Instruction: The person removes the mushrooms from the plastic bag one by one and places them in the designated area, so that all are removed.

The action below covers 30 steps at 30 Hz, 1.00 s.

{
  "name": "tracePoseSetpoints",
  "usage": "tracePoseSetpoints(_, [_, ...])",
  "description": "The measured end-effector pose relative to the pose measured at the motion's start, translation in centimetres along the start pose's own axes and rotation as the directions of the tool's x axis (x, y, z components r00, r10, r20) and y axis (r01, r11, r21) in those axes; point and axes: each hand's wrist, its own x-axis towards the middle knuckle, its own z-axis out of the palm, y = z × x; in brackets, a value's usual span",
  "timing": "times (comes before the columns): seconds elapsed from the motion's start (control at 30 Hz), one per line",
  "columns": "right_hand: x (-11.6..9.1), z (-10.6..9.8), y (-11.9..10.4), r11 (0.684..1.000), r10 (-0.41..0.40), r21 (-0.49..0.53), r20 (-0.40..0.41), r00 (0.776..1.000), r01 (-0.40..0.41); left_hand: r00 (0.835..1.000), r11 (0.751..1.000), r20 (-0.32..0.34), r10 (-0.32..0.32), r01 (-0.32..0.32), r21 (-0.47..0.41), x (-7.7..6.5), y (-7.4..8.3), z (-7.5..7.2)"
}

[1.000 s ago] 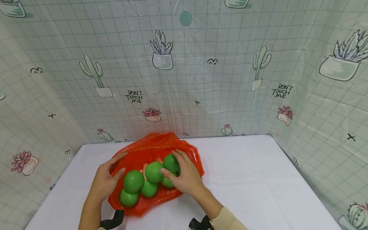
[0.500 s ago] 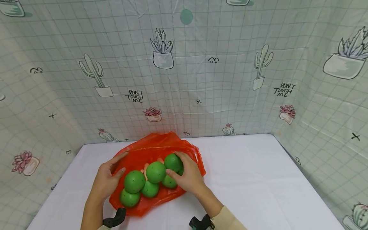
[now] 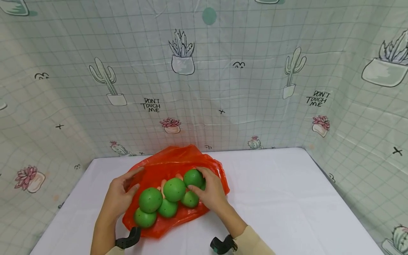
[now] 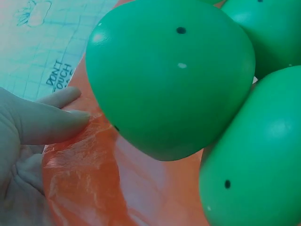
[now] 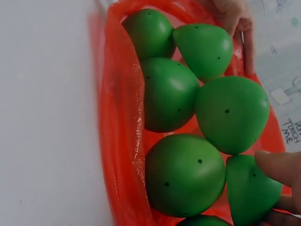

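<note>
A red-orange plastic bag [image 3: 172, 156] lies on the white table, with several green, dark-specked round fruits bunched on it. My right hand [image 3: 213, 191] bends its thumb and fingers around the far-right green fruit [image 3: 192, 178]. In the right wrist view, the thumb lies against that fruit and the fingers are partly hidden behind it. My left hand [image 3: 118, 196] is at the bag's left edge, thumb and fingers spread apart. The left wrist view has its thumb over the red-orange plastic, beside a large green fruit [image 4: 164, 80] that it does not hold.
Small pinkish-orange pieces [image 3: 163, 187] show between the fruits, their kind unclear. A cloth with a grid and cactus prints [image 3: 223, 88] stands behind the table [image 3: 271, 202]. White tabletop extends to the right of the bag.
My right thumb has shifted slightly right, away from the middle fruit and toward the far-right one. My left hand keeps nearly the same place; the whole head view has shifted a little.
</note>
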Motion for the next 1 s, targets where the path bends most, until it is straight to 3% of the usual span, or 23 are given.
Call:
tracePoseSetpoints(0.43, [0.0,0.0,0.0,1.000,-0.008,0.004,-0.062,0.998,0.008,1.000,0.999,0.005,-0.009,0.009,-0.036,-0.1,0.0,0.0])
tracePoseSetpoints(0.73, [-0.1,-1.3,-1.0,0.998,-0.020,0.056,-0.102,0.995,0.025,1.000,1.000,0.001,-0.001,0.002,-0.013,-0.1,0.4,0.1])
tracePoseSetpoints(1.0, [-0.2,-2.8,-2.2,0.992,-0.035,0.118,-0.115,0.993,0.049,0.998,0.998,-0.028,0.053,-0.053,-0.018,-0.1,0.4,0.2])
